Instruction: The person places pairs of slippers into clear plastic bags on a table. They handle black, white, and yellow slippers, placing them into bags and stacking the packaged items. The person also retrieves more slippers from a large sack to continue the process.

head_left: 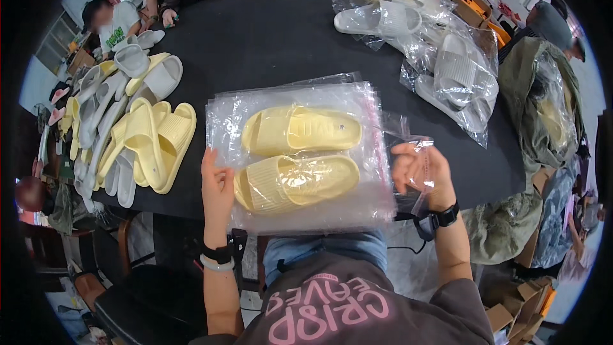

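Note:
A pair of pale yellow slide sandals [297, 156] lies side by side on a stack of clear plastic bags [306, 211] at the near edge of a black table [268, 32]. My left hand [217, 185] rests flat on the left edge of the bag stack, fingers together. My right hand [421, 169] is at the right edge of the stack and pinches a loose flap of clear plastic film [415, 147]. Whether the sandals are inside the top bag or just on it is unclear.
A heap of loose yellow and grey sandals [128, 121] lies at the table's left. Bagged white and grey sandals [447, 70] pile up at the far right. Other people sit along the far edge, and cardboard boxes [523, 306] stand on the floor to the right.

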